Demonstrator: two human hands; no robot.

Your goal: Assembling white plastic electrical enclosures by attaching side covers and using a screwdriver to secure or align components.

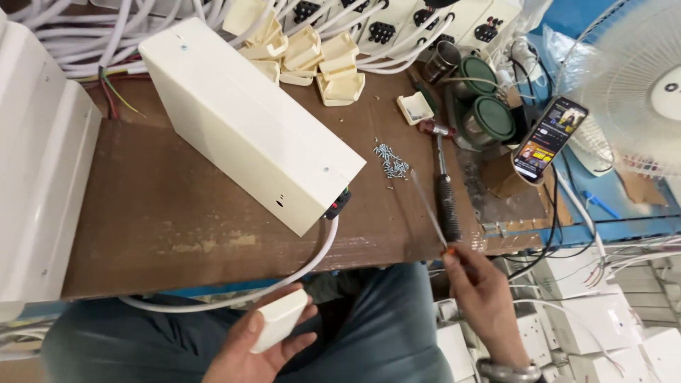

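My left hand (248,347) is low over my lap and holds a small cream plastic cover (279,320) between thumb and fingers. My right hand (482,291) grips a thin screwdriver (428,206) by its orange handle, with the shaft pointing up over the table edge toward a heap of small screws (391,161). A large cream box (245,120) lies diagonally on the brown table (156,213). A white cable (284,280) runs from the box's near end down toward my left hand.
A hammer (443,177) lies right of the screws. Several cream plug shells (312,60) and white cables sit at the back. Two tins with green lids (489,117), a lit phone (550,138) and a white fan (631,85) stand right. White sockets (567,326) pile up below.
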